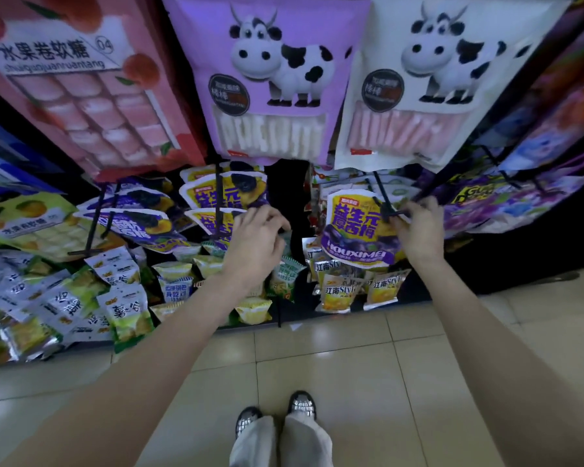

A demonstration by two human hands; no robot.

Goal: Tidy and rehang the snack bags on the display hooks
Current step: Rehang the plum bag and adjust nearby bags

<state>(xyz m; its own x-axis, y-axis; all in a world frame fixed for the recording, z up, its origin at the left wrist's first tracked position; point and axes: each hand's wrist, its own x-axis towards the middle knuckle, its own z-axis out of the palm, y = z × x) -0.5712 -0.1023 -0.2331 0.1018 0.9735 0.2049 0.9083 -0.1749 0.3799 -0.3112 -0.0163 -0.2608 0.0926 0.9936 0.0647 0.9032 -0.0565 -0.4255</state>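
While the right hand (418, 227) pinches a hook (383, 197) (black), left hand (257, 241) fingers hang loosely curled, empty.

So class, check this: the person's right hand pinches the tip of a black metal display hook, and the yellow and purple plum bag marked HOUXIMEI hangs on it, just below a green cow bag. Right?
One detail is wrong. The head view shows the right hand at the black metal display hook holding the yellow and purple plum bag, but the cow bag above is white, not green.
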